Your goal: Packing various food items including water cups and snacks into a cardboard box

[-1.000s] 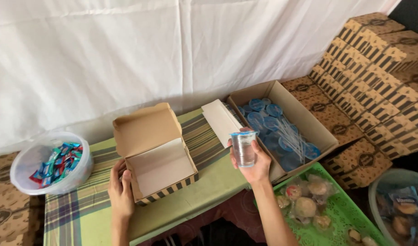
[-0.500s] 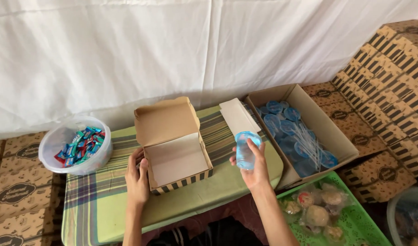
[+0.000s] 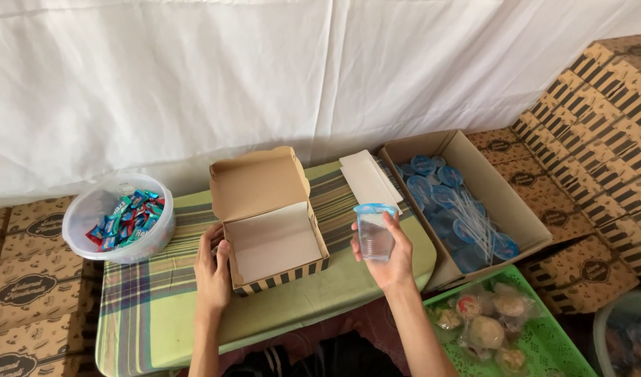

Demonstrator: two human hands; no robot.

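Holding: the right hand [image 3: 389,260] grips a sealed water cup [image 3: 375,233], clear plastic with a blue foil lid, its fingers wrapped around the wall.
Change: half a second ago the cup lay tipped with its blue lid facing the camera; now it stands upright in the hand, lid on top. A second ago it was upright as well, so the hand has turned it over and back.
Cup position: raised over the right part of the desk [image 3: 160,307], between the open snack box [image 3: 271,230] and the carton of water cups [image 3: 474,202], touching neither.
Left hand: the left hand [image 3: 212,269] is closed lightly on the left wall of the snack box, as it was in both earlier views; the box has not shifted under it.
Box state: lid up, inside bare apart from a white liner.
Reading: as a judgement, the cup is out of the carton and not yet inside the box.
Nearby: a clear tub of wrapped candies [image 3: 121,216] sits on the desk's left corner; a green tray of wrapped buns [image 3: 544,335] lies low right; white napkins [image 3: 368,178] rest behind the cup.
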